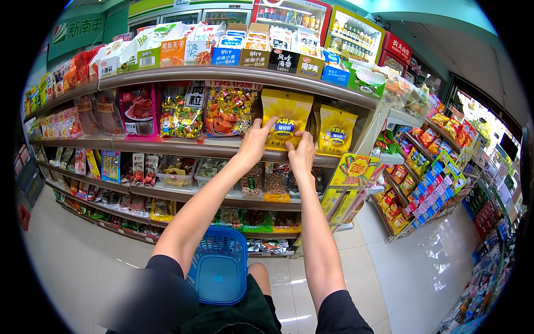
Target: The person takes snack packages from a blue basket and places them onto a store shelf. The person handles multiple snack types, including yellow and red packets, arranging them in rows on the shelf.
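Note:
A yellow snack bag (288, 104) with a sunflower-coloured print stands upright on the second shelf. My left hand (253, 142) is at its left edge, with one finger against the bag's front. Lower down, my right hand (302, 152) has its fingers spread over the bag's lower right front. Whether either hand grips the bag is unclear. Just to the right stands a smaller yellow bag (338, 129) of similar design. Left of my left hand is a large bag of wrapped sweets (229, 109). Below my arms, in front of my body, is a blue plastic basket (217, 277), its visible inside bare.
The shelf edge (179, 147) runs beneath my hands, and boxed snacks (227, 54) line the top shelf above. Lower shelves hold clear tubs (177, 171) and packets. A candy display (354, 171) hangs at the shelf's right end. Farther right stands another snack rack (421, 171).

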Action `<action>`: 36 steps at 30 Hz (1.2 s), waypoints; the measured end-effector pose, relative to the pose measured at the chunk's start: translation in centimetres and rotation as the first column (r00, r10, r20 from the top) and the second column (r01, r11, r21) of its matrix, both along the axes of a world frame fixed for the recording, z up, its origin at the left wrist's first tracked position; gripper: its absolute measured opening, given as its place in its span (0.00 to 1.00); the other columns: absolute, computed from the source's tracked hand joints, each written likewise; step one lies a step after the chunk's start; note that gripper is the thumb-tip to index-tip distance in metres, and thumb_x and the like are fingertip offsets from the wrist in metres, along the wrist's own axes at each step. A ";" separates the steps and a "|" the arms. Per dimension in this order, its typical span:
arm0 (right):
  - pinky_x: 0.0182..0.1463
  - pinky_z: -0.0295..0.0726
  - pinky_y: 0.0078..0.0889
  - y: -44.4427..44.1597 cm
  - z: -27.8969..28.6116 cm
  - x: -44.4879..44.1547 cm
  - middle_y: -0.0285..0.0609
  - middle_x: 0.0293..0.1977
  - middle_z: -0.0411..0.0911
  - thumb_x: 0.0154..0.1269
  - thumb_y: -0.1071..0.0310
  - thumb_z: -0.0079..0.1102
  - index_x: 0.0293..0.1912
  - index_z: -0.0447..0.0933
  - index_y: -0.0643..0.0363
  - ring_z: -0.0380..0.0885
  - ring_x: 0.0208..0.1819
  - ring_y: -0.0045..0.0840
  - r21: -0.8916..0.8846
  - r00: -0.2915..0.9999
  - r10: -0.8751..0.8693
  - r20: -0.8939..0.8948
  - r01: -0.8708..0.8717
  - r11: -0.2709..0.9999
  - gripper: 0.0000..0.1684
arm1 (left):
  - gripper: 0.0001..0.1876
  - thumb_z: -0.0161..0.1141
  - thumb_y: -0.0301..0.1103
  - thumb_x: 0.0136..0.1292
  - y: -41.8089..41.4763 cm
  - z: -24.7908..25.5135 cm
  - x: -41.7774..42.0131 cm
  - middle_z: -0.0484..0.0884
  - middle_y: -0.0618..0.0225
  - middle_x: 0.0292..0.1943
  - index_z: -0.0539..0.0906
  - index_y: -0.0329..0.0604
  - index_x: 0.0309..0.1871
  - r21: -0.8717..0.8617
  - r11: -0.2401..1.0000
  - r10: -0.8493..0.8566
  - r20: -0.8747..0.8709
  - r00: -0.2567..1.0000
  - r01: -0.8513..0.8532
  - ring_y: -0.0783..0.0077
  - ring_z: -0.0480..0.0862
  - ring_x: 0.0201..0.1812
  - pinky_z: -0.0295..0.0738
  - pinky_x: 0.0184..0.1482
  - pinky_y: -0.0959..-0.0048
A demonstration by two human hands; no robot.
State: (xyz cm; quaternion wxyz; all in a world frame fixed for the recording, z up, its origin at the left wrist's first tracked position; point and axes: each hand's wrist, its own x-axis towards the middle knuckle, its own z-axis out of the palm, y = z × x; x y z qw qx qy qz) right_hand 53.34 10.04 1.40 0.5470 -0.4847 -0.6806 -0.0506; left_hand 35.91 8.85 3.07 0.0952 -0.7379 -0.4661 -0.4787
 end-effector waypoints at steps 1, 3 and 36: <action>0.60 0.72 0.47 0.2 -0.2 0.0 0.52 0.50 0.78 0.59 0.71 0.73 0.51 0.73 0.62 0.76 0.55 0.49 0.045 1.000 -0.013 0.020 0.012 0.999 0.23 | 0.38 0.57 0.10 0.56 0.3 -0.3 -0.2 0.74 0.39 0.59 0.74 0.52 0.72 0.009 1.000 0.002 -0.003 1.000 -0.002 0.35 0.82 0.53 0.81 0.54 0.50; 0.58 0.73 0.48 0.0 -0.9 -0.1 0.52 0.49 0.79 0.60 0.72 0.72 0.50 0.74 0.61 0.77 0.54 0.48 0.124 0.998 -0.042 0.055 0.035 0.992 0.21 | 0.37 0.53 0.10 0.57 0.0 -1.0 -0.3 0.71 0.36 0.63 0.75 0.52 0.71 0.013 1.000 0.004 -0.010 1.000 -0.004 0.33 0.81 0.57 0.81 0.58 0.50; 0.70 0.73 0.48 -2.1 -1.8 -1.0 0.48 0.72 0.65 0.60 0.75 0.67 0.66 0.77 0.46 0.66 0.70 0.47 0.161 0.909 -0.068 0.411 0.001 0.987 0.33 | 0.41 0.61 0.12 0.46 -1.3 -2.8 0.6 0.66 0.56 0.76 0.71 0.32 0.70 0.085 0.996 0.062 -0.319 0.946 -0.036 0.45 0.63 0.75 0.79 0.67 0.59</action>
